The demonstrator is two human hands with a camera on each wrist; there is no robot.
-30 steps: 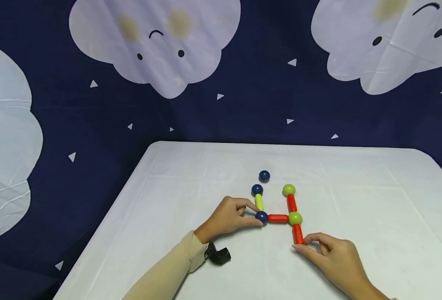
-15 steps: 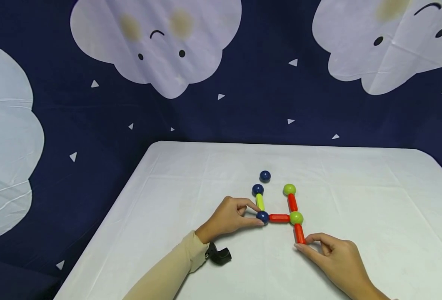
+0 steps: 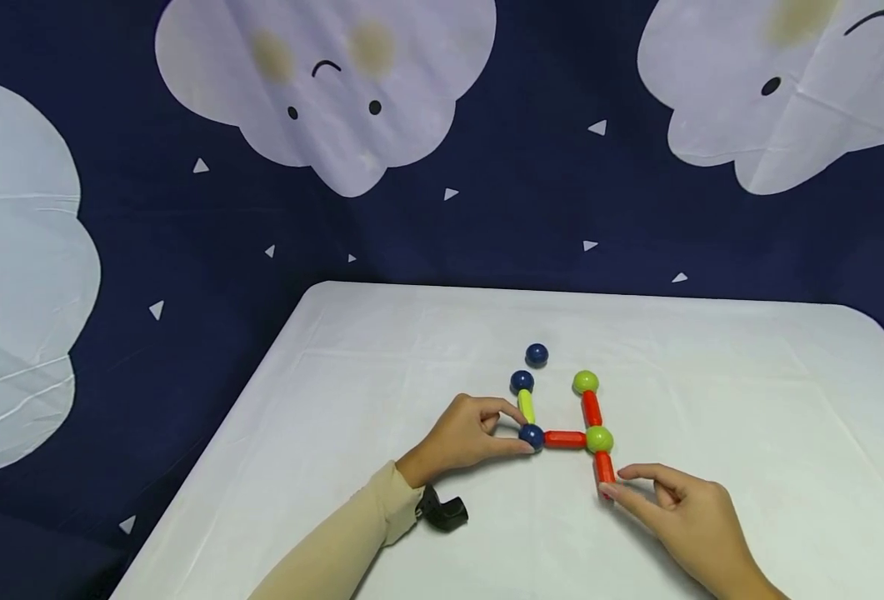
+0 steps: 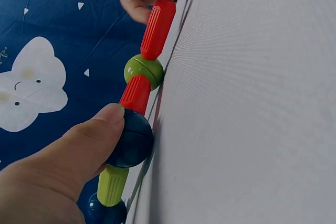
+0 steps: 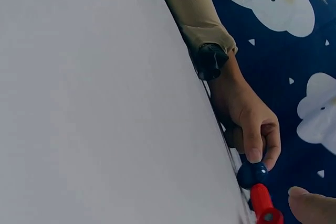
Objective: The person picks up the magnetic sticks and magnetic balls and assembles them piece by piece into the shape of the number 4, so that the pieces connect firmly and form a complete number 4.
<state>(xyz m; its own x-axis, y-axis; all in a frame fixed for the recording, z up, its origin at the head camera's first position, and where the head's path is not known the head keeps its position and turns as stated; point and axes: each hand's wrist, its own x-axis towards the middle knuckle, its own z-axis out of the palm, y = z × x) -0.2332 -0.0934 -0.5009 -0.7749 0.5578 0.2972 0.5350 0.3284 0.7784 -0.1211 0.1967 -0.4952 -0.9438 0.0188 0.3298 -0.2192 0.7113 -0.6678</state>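
Observation:
With thumb and index finger, my left hand (image 3: 460, 437) pinches a dark blue ball (image 3: 531, 437) at a corner of a ball-and-rod toy on the table. A yellow-green rod (image 3: 526, 405) joins it to another blue ball (image 3: 521, 382); a red rod (image 3: 565, 439) joins it to a green ball (image 3: 599, 439). From that green ball, one red rod (image 3: 591, 408) leads to a second green ball (image 3: 586, 382), and a near red rod (image 3: 604, 468) points towards me, its end free in the right wrist view. My right hand (image 3: 692, 517) is beside this end, thumb at it, index finger apart.
A loose blue ball (image 3: 536, 355) lies just behind the toy. Under everything is a white-covered table (image 3: 382, 333). Behind it hangs a dark blue cloth (image 3: 516, 242) with clouds. A black device (image 3: 443, 510) sits at the left cuff.
My right index finger has come away from the near red rod. The left hand keeps its pinch on the blue ball. The whole head view has shifted slightly.

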